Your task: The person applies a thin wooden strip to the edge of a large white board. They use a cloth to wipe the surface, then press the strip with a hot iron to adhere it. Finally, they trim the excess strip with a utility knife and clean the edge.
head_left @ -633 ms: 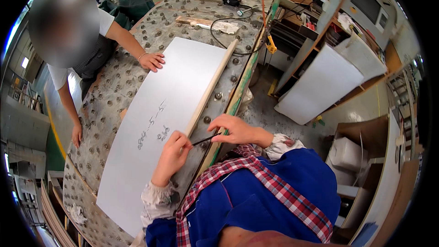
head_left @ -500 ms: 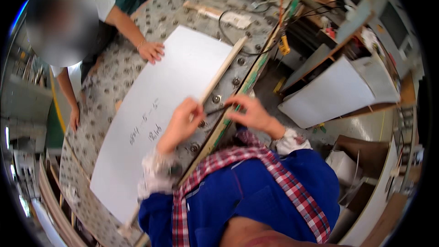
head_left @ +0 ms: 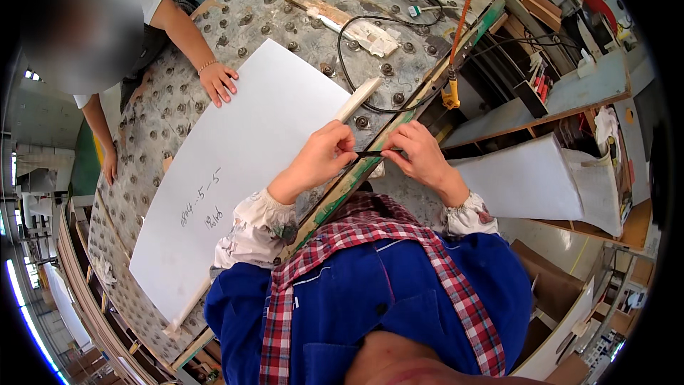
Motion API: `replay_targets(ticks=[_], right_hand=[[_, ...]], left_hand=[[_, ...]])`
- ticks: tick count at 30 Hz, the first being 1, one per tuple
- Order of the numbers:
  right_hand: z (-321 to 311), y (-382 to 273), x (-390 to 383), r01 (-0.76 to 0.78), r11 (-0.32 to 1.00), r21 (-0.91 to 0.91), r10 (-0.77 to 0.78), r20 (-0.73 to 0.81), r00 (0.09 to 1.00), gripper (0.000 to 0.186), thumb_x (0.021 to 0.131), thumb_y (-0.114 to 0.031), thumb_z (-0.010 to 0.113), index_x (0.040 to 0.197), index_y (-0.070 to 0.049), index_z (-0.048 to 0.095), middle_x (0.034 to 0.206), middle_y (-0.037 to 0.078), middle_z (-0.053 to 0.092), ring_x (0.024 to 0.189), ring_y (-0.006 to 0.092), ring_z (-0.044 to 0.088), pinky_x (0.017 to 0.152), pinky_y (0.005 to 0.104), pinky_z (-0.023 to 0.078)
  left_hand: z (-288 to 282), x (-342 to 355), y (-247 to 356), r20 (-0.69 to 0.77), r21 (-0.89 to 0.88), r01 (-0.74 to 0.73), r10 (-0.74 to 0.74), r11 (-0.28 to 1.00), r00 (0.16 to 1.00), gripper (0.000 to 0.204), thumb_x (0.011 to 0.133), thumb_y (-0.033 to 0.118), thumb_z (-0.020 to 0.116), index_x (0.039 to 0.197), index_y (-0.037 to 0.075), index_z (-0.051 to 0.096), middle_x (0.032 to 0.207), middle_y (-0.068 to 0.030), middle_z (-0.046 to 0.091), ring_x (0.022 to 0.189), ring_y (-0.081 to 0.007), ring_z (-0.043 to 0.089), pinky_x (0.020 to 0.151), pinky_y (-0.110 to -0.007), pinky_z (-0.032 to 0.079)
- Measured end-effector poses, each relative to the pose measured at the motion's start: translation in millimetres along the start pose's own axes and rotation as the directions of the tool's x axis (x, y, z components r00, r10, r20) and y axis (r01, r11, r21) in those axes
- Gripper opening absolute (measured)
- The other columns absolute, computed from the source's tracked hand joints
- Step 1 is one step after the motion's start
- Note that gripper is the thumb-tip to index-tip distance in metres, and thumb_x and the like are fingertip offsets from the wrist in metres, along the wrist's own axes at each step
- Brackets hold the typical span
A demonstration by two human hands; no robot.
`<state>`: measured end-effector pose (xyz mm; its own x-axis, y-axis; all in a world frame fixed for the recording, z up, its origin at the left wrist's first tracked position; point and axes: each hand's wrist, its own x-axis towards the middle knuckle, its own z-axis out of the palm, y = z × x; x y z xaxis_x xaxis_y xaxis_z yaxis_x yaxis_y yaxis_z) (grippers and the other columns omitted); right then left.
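Between my two hands is a slim black marker pen (head_left: 369, 153), held level above the near edge of the table. My left hand (head_left: 322, 158) pinches one end of it, with thumb and fingers closed. The other end is in the closed fingertips of my right hand (head_left: 422, 158). Beneath and left of my left hand lies a long white panel (head_left: 263, 110) with dark handwriting on it. A pale wooden strip (head_left: 358, 100) runs along the panel's near side, partly hidden by my left hand and forearm.
The grey table (head_left: 153, 139) is studded with ball rollers. Across it, a co-worker's hand (head_left: 217, 84) rests by the panel's far edge. Beyond lie wood scraps (head_left: 342, 23) and a black cable (head_left: 340, 46). A yellow hook (head_left: 450, 94) hangs right; a cluttered shelf unit (head_left: 563, 103) stands beyond.
Both my hands have moved up and right in the view, still holding the marker pen between them. The whole view has shifted slightly. The co-worker's hand stays by the panel.
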<state>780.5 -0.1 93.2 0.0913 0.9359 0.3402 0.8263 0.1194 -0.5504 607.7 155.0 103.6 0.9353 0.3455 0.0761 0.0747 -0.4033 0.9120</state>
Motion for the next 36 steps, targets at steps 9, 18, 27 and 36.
replay_targets(ticks=[9,18,27,36], right_hand=[[24,16,-49,-0.499,0.844,0.198,0.531,-0.171,0.83,0.01,0.085,-0.01,0.057,0.087,-0.001,0.054,0.074,0.011,0.055,0.066,0.0219,0.053,0.061,0.031,0.043],[37,66,-29,-0.52,0.459,0.72,0.715,0.048,0.698,0.022,0.084,-0.009,0.062,0.103,0.001,0.059,0.078,-0.002,0.058,0.066,0.005,0.05,0.06,0.0201,0.042],[63,70,-15,-0.466,0.851,0.243,0.506,-0.141,0.851,0.017,0.073,-0.004,0.066,0.089,-0.002,0.064,0.072,0.012,0.055,0.062,0.0219,0.057,0.055,0.0289,0.045],[55,46,32,-0.158,0.987,-0.007,0.151,-0.235,0.96,0.018,0.073,0.0,0.063,0.091,-0.002,0.063,0.073,0.009,0.052,0.064,0.0245,0.055,0.056,0.033,0.045]], left_hand=[[-16,75,-84,-0.128,0.189,0.172,-0.15,0.967,0.98,0.025,0.086,0.019,0.059,0.102,0.001,0.061,0.093,-0.0136,0.067,0.084,-0.0232,0.064,0.074,-0.031,0.048],[-11,139,-129,0.17,0.299,0.27,-0.329,0.915,0.929,0.048,0.079,0.024,0.066,0.12,0.003,0.053,0.097,-0.014,0.066,0.089,-0.0279,0.063,0.08,-0.033,0.046],[-19,142,-128,0.248,-0.047,0.351,-0.329,0.935,0.911,0.045,0.075,0.008,0.07,0.115,-0.004,0.054,0.081,-0.0021,0.063,0.075,-0.0079,0.056,0.069,-0.023,0.044],[-20,158,-124,0.288,0.075,0.165,-0.18,0.983,0.941,0.016,0.073,0.015,0.067,0.076,-0.001,0.068,0.064,-0.0021,0.062,0.061,-0.0081,0.054,0.057,-0.025,0.045]])
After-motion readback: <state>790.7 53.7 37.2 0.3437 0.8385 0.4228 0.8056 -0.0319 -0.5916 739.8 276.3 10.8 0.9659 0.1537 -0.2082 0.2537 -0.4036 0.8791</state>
